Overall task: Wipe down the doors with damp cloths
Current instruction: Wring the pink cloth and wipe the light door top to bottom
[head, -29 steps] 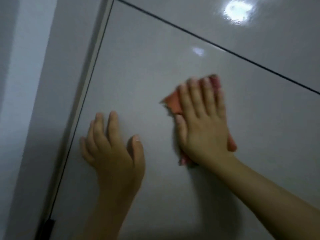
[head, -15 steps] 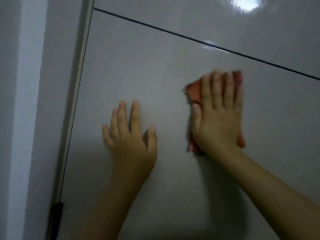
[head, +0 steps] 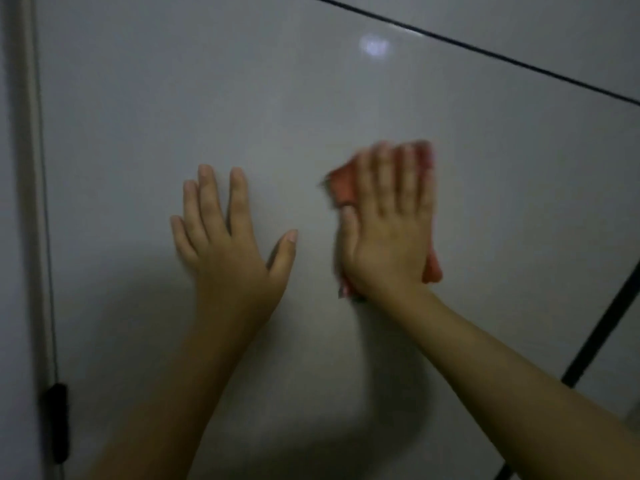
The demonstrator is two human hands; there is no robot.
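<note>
A glossy pale grey door (head: 173,109) fills the view. My right hand (head: 391,230) lies flat on it, pressing an orange-red cloth (head: 341,183) against the surface; the cloth shows past the fingers at the upper left and at the lower right of the palm. The hand is blurred. My left hand (head: 228,244) rests flat on the door to the left of the cloth, fingers spread, holding nothing.
A thin dark seam (head: 485,50) crosses the door at the upper right, and a second dark seam (head: 602,327) runs down at the right edge. The pale door frame (head: 24,202) stands at the left, with a black hinge (head: 57,420) low on it.
The view has shifted, so both hands now sit further right and lower against the door's upper seam. My right hand with the cloth is blurred with motion. The left thumb has spread wider.
</note>
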